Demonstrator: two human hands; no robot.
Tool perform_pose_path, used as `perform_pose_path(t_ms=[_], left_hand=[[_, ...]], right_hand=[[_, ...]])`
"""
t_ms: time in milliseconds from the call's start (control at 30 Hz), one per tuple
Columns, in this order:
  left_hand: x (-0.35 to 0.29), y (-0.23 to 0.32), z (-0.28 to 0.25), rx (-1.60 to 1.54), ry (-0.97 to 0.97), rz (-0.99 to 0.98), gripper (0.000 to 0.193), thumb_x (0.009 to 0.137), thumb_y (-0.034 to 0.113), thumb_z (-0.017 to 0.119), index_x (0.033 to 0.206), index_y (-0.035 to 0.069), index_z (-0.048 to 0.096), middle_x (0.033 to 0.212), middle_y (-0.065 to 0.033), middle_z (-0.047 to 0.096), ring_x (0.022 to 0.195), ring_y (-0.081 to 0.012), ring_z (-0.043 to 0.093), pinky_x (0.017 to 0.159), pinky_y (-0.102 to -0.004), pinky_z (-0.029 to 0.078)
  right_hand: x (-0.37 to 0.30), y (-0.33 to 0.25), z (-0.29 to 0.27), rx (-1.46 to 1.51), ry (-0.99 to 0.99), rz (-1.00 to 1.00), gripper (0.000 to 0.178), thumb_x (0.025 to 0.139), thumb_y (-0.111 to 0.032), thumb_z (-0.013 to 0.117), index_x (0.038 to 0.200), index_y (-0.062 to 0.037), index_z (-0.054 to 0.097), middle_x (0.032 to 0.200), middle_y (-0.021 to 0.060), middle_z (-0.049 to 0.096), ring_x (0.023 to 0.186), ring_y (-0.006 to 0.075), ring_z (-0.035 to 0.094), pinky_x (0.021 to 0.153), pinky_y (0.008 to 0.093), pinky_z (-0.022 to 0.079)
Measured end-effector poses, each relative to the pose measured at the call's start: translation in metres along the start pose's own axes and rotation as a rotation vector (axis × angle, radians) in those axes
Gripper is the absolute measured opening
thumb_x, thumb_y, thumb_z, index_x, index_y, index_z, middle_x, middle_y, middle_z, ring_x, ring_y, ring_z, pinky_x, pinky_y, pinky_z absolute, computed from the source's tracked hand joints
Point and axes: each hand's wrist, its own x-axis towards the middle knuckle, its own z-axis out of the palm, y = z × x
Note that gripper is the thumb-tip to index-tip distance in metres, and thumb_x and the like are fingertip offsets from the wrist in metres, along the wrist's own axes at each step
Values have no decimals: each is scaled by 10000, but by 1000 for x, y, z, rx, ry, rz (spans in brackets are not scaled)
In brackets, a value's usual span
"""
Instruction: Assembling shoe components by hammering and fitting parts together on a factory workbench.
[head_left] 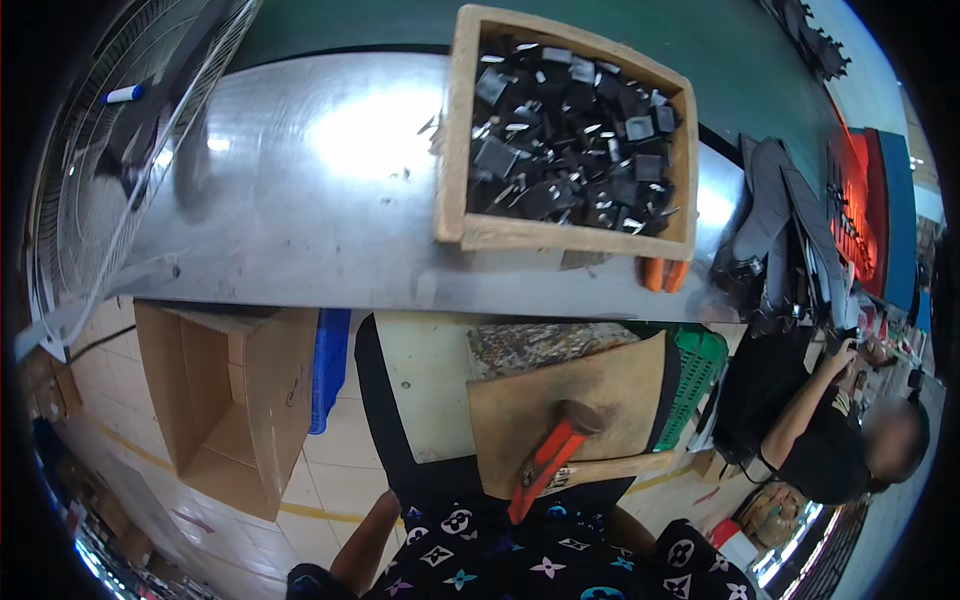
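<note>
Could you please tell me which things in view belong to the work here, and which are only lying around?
Probably in the work, before the person:
- red-handled hammer
- brown sheet
- speckled slab
- wooden box of black parts

Apparently lying around:
- cardboard box
- blue crate
- capped marker

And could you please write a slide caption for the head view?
Wooden tray of small dark parts on a workbench, hammer at a tan board's near edge.

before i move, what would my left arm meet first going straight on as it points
Probably the black edge beside the pale board, just beyond the visible end of your left arm; the hand itself is hidden and depth is unclear.
</note>
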Motion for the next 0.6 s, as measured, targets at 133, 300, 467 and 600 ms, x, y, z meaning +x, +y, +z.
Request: perform_pose_path(t_ms=[133,300,467,600], left_hand=[[-11,34,-7,29,-27,-11,387,1049,355,436,1108,23,625,1067,-80,653,920,-181,599,754,-336,494],[11,54,-3,76,18,57,384,1042,350,446,1115,19,625,1075,-93,657,929,-201,606,766,-347,497],[59,60,6,151,101,192,382,1034,345,456,1122,15,626,1083,-106,660,938,-220,613,777,-358,499],[64,54,3,198,197,254,380,1028,341,464,1128,11,626,1089,-117,663,945,-236,618,785,-366,501]], right_hand=[[-23,-17,9,-63,1,-6,464,1013,-371,473,1278,-9,590,1151,110,685,1019,218,661,890,406,538],[26,-26,20,-136,-67,-97,466,1018,-372,461,1288,-13,585,1175,108,678,1051,213,649,918,405,528],[127,2,5,-252,-119,-235,468,1023,-373,450,1297,-16,579,1199,106,671,1084,208,636,945,403,518],[119,51,-65,-165,-281,-24,470,1027,-373,441,1304,-18,575,1218,104,666,1110,205,627,967,402,510]])
